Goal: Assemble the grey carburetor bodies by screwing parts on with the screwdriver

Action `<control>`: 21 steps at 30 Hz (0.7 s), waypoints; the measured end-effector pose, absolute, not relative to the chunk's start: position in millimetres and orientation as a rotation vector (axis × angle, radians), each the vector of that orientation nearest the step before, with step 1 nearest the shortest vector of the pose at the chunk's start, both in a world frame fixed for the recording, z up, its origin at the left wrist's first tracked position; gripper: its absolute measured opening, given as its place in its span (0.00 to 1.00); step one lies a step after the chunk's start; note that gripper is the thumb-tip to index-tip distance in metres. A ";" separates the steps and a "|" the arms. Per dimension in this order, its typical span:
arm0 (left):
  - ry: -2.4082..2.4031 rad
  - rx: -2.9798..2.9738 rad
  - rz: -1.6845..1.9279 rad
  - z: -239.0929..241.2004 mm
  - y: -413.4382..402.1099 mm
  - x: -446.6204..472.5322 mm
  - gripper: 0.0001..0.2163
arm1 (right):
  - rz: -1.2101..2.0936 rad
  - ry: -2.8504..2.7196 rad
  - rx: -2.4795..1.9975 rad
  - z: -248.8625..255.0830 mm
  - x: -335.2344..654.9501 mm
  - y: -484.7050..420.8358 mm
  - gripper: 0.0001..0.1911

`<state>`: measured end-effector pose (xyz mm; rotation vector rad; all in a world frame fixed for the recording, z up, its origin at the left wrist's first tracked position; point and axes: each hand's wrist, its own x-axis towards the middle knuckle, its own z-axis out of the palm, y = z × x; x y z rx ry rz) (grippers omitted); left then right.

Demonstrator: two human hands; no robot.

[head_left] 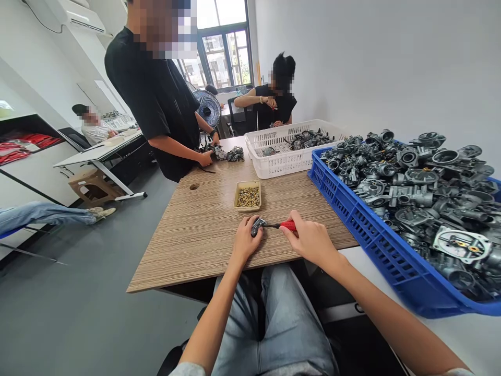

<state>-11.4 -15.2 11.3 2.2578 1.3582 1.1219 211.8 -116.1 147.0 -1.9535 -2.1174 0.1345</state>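
My left hand (246,239) is closed around a small grey metal carburetor body (257,226) just above the wood-grain table (188,235). In my right hand (311,237) is a screwdriver with a red handle (288,225). Its dark shaft points left, and the tip meets the carburetor body; the exact contact spot is too small to make out. Just beyond my hands stands a small beige tray (236,204) of brass-coloured parts (249,196).
At right, a blue crate (352,219) is heaped with carburetor bodies (415,177). Behind it, a white basket (282,166) holds more. A standing person (152,104) handles carburetors (225,152) at the table's far left; another person (274,104) sits beyond the basket.
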 end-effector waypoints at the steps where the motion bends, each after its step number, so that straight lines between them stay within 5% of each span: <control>1: 1.360 2.259 1.121 11.6 -15.4 -11.2 0.20 | 0.136 -2.091 -1.985 147.0 210.8 -116.1 0.13; 21: 1.349 2.190 1.151 12.1 -14.7 -13.9 0.18 | 0.341 -1.948 -1.589 146.6 238.1 -105.0 0.09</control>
